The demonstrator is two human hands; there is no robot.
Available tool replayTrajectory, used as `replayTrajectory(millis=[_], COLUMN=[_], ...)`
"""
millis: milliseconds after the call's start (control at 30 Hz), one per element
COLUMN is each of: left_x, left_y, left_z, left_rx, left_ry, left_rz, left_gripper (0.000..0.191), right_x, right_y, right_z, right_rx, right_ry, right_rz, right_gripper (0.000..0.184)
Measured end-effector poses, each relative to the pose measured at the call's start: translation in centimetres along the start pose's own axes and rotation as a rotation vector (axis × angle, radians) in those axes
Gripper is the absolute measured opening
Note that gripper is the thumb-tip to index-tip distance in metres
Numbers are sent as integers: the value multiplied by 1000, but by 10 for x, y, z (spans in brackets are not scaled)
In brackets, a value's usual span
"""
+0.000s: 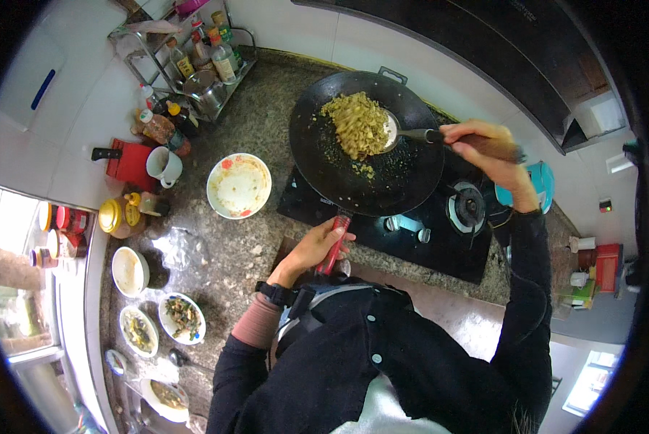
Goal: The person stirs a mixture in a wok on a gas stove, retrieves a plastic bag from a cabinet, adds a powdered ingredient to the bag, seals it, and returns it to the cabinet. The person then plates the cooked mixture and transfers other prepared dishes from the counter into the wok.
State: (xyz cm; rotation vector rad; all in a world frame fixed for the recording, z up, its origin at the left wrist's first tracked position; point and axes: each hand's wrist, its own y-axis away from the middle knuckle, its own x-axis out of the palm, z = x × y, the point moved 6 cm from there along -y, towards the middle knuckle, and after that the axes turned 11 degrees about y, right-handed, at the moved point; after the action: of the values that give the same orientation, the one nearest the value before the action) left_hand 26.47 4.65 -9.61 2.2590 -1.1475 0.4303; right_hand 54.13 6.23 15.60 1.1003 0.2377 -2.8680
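Note:
A black wok (pixel 324 179) stands on the left side of a black gas stove (pixel 357 228). My left hand (pixel 319 244) grips its red handle (pixel 332 255) at the near side. Above the wok's right rim, my right hand (pixel 487 149) is closed around the brown handle of a metal spatula (pixel 392 133). The spatula's blade rests against a heap of chopped, yellow-green food (pixel 357 122) in the upper middle of the wok. Loose bits are scattered below the heap. Left of the wok sits a white bowl (pixel 239 187) with red flower marks and food residue inside.
A metal rack (pixel 232 92) of bottles fills the back left corner. A black-handled knife (pixel 106 154) lies by a red object and a white mug (pixel 164 165). Bowls of cooked food (pixel 182 319) line the left counter. The range hood (pixel 498 49) overhangs the stove; a bare burner (pixel 466 207) is at right.

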Motion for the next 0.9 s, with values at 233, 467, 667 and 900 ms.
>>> replayTrajectory(millis=[233, 467, 667, 900], left_x=[-1, -2, -2, 0], left_y=[-1, -2, -2, 0], left_z=[2, 2, 4, 1], left_rx=[25, 13, 38, 45], left_ry=[-49, -35, 16, 4], left_rz=[-12, -9, 2, -19], left_gripper=[50, 51, 52, 51], right_x=[-28, -12, 0, 41], right_y=[-24, -48, -53, -40], right_z=[-31, -16, 18, 29], right_rx=[49, -81, -347, -514], right_ry=[171, 16, 219, 202], right_rz=[-50, 108, 98, 185], right_gripper=[18, 18, 16, 16])
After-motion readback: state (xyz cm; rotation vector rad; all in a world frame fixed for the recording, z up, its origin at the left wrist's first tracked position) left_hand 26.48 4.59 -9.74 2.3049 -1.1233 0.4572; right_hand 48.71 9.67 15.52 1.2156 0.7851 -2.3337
